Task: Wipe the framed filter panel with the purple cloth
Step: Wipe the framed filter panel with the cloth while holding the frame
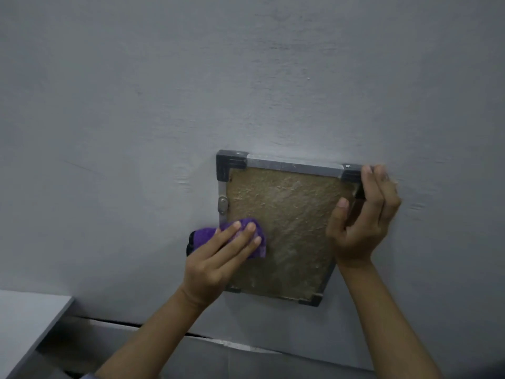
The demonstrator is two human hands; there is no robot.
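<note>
The framed filter panel (284, 214) leans against a grey wall, a brownish rough mat inside a metal frame with black corner pieces. My right hand (360, 214) grips the frame's upper right corner, fingers curled over the edge and thumb on the mat. My left hand (218, 255) presses the purple cloth (232, 232) with straight fingers against the panel's left side, over the frame edge. A small metal latch (222, 205) sits on the left frame bar just above the cloth.
The grey wall (191, 91) fills most of the view. A white ledge (24, 324) lies at the lower left. A dark seam (169, 330) runs below the panel.
</note>
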